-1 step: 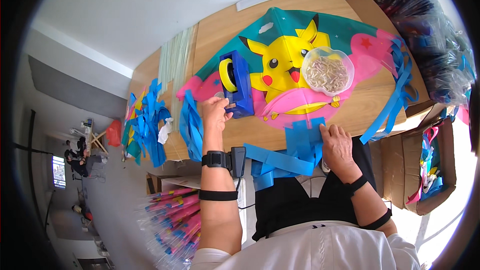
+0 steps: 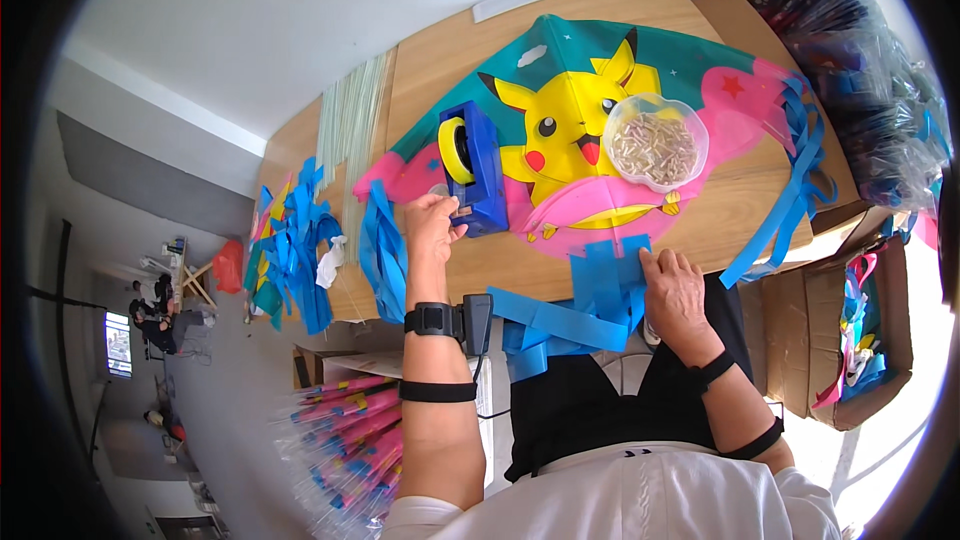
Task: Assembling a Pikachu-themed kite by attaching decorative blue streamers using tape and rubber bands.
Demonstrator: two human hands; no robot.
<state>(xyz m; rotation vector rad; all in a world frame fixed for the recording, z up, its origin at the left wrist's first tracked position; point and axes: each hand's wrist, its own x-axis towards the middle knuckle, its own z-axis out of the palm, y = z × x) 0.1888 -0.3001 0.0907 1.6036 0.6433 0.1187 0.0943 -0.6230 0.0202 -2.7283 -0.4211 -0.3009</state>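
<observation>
No visible change since the preceding frame; work seems unadvanced. Right hand [image 2: 675,290]: fingers at blue streamers' [image 2: 592,275] edge, grip unclear. Left hand [image 2: 432,225]: fingers at dispenser [image 2: 487,175] front; cannot tell if clamped on tape. Kite [image 2: 570,120] spread on counter [image 2: 430,80], partly under bowl [image 2: 648,103]. Far people [image 2: 153,305] indistinct.

Kite [image 2: 572,120]: lay partly hidden under the bowl [image 2: 645,104].
Shirt [image 2: 620,500]: ran off the lower edge.
People [image 2: 150,318]: were too small to distinguish.
</observation>
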